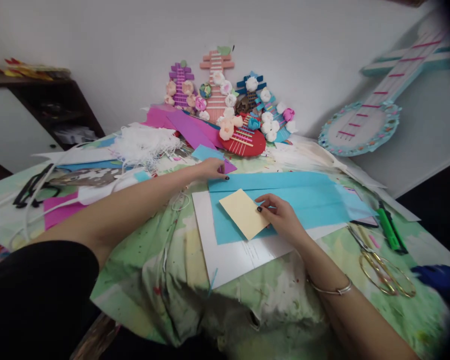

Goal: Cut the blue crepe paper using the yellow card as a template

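My right hand (pixel 279 215) pinches a pale yellow paper square (pixel 241 215) by its right edge, thumb on top. The square is tilted cornerwise above a large light blue paper sheet (pixel 307 202), which has a fold line along its upper part. Under the blue sheet lies a white sheet (pixel 228 270) with a few faint printed lines. My left hand (pixel 211 170) reaches to the blue sheet's upper left corner, its fingers curled down. Whether it grips the paper there is hidden. Just beyond it lie a small blue paper piece (pixel 207 152) and a purple strip (pixel 191 130).
Gold-handled scissors (pixel 378 270) and a green marker-like tool (pixel 390 230) lie at right. Decorated toy string instruments (pixel 243 137) lean against the wall behind; a larger one (pixel 363 125) stands at right. White shredded strands (pixel 146 145) and black glasses (pixel 33 187) are at left.
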The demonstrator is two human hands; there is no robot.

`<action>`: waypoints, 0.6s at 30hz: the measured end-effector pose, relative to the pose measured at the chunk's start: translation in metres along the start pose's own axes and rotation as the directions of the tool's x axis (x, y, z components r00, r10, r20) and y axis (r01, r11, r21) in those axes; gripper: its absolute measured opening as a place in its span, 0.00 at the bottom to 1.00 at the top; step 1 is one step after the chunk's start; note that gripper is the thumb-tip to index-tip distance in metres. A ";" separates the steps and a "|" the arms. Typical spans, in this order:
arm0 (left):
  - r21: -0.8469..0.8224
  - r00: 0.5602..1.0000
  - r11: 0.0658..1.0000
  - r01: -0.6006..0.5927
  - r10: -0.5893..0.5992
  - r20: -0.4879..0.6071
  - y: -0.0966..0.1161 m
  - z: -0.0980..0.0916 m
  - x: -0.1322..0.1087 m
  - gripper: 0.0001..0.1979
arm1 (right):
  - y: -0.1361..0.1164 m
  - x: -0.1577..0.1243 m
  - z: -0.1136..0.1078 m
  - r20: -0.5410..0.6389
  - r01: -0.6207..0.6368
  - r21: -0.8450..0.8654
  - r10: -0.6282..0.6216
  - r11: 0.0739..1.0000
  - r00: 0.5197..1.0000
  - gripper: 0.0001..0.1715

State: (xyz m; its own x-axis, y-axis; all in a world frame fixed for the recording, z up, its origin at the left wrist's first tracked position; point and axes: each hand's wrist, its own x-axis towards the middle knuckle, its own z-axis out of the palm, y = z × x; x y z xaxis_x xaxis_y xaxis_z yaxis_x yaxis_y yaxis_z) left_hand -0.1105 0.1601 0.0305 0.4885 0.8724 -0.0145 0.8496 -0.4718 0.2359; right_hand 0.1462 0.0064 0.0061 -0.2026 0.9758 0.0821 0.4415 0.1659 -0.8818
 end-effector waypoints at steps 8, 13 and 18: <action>-0.047 0.995 0.998 -0.034 0.038 0.088 0.011 -0.001 0.008 0.16 | 0.002 0.003 -0.003 -0.010 -0.023 -0.050 0.022 0.999 1.000 0.18; -0.123 0.992 0.992 -0.033 0.047 0.115 0.007 -0.006 -0.010 0.16 | 0.005 0.005 -0.009 -0.038 0.030 -0.105 -0.034 0.994 0.999 0.16; -0.183 0.997 0.983 -0.021 0.034 0.066 0.000 -0.004 -0.034 0.16 | 0.003 0.004 -0.011 -0.016 0.057 -0.140 -0.059 0.988 0.998 0.12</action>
State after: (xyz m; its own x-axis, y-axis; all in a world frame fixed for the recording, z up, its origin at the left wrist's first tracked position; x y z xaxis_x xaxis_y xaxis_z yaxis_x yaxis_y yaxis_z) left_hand -0.1284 0.1308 0.0347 0.5289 0.8457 -0.0708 0.7885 -0.4589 0.4095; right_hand 0.1559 0.0125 0.0088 -0.2148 0.9663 0.1416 0.5476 0.2392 -0.8018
